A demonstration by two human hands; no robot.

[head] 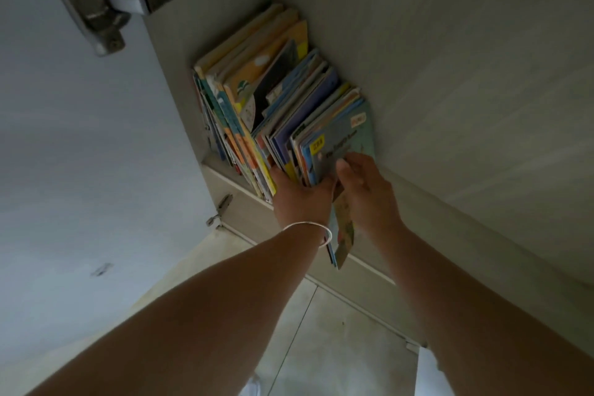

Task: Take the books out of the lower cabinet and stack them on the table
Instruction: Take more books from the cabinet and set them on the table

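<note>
Here: children's books, one row, lower cabinet, mid-removal
Item: thin picture books, upright and leaning, packed against the cabinet's side wall at 11 o'clock of the hands; a few slim ones jut out past the shelf edge toward 6 o'clock. Left hand, bracelet at wrist, reaches into the row at its fore edges; fingers hidden among the books, so whether it grips cannot be told. Right hand pinches the outermost blue book, thumb on the cover. Handling, as judged: each light and stiff-covered, glossy and likely slippery; a bundle heavier, apt to fan apart. Best held across the covers near the lower edge, squeezed as a block. Table not in view
</note>
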